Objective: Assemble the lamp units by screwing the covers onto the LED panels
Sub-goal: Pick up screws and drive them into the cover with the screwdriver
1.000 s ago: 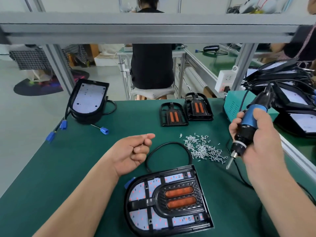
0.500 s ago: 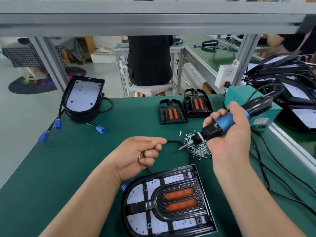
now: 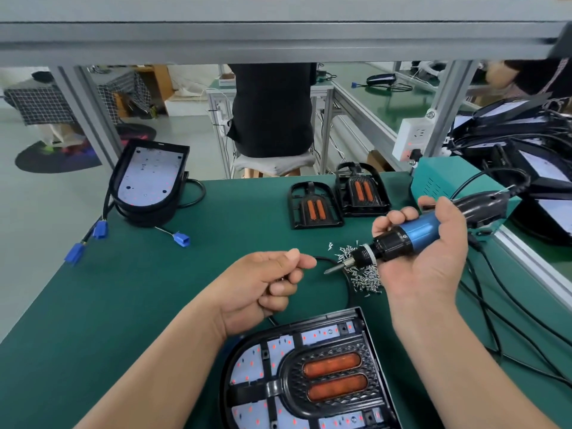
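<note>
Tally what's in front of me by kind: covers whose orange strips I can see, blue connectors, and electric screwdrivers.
Covers with orange strips showing: 3
Blue connectors: 3
Electric screwdriver: 1
Total: 7

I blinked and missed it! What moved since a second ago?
The right hand swung the blue screwdriver left, from out at the right to over the screw pile, tipping its bit from downward to sideways toward the left hand. The left hand stayed curled; the lamp unit stayed flat.
</note>
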{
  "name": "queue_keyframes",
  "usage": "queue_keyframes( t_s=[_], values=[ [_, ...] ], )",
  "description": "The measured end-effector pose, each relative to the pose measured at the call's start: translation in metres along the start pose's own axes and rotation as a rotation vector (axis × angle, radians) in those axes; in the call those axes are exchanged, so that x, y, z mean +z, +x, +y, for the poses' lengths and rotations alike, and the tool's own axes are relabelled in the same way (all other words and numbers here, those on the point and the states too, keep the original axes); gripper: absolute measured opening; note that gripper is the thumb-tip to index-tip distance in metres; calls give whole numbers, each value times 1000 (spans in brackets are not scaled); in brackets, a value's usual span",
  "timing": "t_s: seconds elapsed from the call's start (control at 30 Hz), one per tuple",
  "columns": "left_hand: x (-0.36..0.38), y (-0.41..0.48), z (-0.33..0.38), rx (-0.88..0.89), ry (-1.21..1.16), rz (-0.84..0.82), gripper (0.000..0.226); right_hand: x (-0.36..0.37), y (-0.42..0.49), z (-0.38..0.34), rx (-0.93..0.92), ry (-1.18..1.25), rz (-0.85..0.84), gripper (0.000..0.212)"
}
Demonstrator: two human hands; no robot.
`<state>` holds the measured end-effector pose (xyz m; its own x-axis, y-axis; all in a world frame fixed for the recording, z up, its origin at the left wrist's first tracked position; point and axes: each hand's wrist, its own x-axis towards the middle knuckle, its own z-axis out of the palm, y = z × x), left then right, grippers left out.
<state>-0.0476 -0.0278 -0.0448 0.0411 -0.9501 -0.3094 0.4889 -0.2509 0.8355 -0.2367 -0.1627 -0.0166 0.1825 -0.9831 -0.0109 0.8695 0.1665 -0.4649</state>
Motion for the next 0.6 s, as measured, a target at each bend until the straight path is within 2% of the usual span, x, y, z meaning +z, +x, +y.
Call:
queue_keyframes(
  t_s=[0.13, 0.3, 0.43, 0.6],
  values=[
    [0, 0, -3, -5, 12, -10, 31, -1, 0, 0, 2, -12, -1, 24],
    [1, -2, -1, 2, 50, -27, 25, 0, 1, 0, -12, -8, -42, 27],
    [3, -4, 1, 12, 90, -39, 9, 1, 0, -2, -24, 4, -74, 23],
    [6, -6, 1, 8, 109, -57, 11, 3, -3, 0, -13, 1, -76, 22]
  ],
)
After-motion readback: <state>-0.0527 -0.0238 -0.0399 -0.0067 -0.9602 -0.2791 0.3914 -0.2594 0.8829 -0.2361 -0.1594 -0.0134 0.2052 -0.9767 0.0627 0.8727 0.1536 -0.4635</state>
